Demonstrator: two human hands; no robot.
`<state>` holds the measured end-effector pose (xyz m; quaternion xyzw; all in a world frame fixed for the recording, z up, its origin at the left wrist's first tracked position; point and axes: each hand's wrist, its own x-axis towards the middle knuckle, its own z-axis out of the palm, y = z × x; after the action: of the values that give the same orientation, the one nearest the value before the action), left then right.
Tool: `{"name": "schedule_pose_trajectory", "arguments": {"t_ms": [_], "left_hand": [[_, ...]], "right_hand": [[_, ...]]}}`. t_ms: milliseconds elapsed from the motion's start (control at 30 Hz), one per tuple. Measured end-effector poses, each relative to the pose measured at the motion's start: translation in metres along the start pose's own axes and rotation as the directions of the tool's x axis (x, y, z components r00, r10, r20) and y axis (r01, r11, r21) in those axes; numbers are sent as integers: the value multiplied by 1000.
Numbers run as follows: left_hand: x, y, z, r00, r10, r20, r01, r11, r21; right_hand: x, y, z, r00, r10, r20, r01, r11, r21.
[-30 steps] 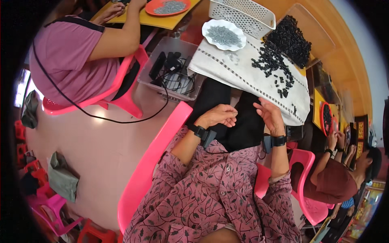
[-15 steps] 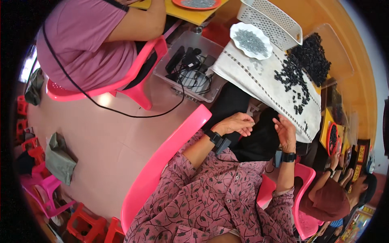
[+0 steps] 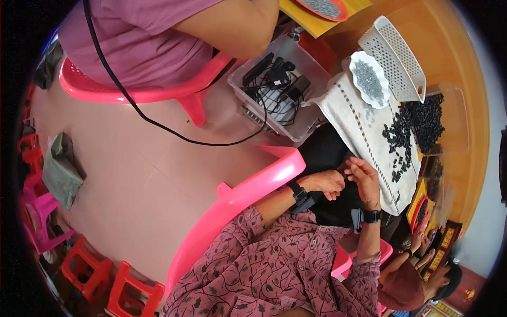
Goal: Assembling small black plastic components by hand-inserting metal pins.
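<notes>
Pale pink floor [image 3: 140, 169] stretches left of the striped white towel [image 3: 377, 136], on which short black pieces [image 3: 400, 136] lie near 1 scalloped white dish [image 3: 378, 103] of small grey pieces [image 3: 368, 79]. Left of the towel, over my lap [image 3: 336, 208], my left hand [image 3: 331, 183] is curled beside my right hand [image 3: 365, 178], its fingers bent; I cannot tell whether either holds anything. It looks like 2-handed fingertip work, calling next for a steady pinch.

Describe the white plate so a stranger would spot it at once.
Find the white cloth with dashed stripes. Toward its upper end, beside the holed white basket, sits the plate of small grey pieces. Its white, wavy rim sets it apart from the orange plate nearby.
</notes>
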<state>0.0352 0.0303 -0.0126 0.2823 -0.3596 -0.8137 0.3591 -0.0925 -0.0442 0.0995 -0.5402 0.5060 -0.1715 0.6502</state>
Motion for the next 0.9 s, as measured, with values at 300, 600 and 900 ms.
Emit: {"name": "schedule_pose_trajectory", "arguments": {"t_ms": [300,600,900], "left_hand": [[2,-1,1,999,34,13,-33,999,-43],[11,-14,3,996,75,45,-69,991,-110],[7,2,1,1000,-4,-10,4,1000,19]], "right_hand": [[47,-18,59,968,-136,212,231,814,-533],[60,7,54,940,-316,127,321,697,-641],[32,0,13,978,-164,130,209,770,-602]]}}
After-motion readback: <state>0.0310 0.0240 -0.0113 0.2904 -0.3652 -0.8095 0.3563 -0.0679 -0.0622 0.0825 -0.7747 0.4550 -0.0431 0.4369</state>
